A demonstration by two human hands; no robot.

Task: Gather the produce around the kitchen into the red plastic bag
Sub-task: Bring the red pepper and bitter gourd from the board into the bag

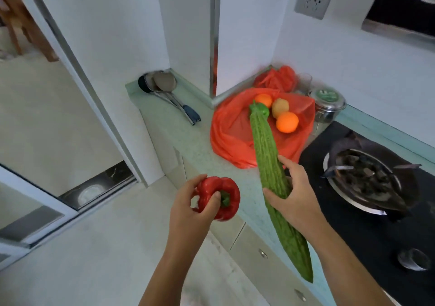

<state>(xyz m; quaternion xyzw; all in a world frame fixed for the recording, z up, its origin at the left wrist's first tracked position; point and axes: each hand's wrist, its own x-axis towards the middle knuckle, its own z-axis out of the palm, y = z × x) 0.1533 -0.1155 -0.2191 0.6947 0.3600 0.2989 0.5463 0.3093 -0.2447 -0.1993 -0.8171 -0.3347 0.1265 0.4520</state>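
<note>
Nearest the camera, two bare forearms reach forward over the floor and the tabletop (195,145) edge. The left hand (190,202) has its grip closed around a red bell pepper (219,197), held beside the tabletop's front edge. The right hand (294,195) grasps a long bitter gourd (270,164) at mid-length, its far tip pointing into the open red plastic bag (230,129). Right of the hands sits a dark wok (372,181) on the black hob. The bag lies open on the tabletop, holding two oranges (287,122), a brownish fruit (280,106) and a green piece under the gourd's tip. Ladles (162,84) lie in the left corner; a steel lidded pot (327,105) stands just behind the bag.
</note>
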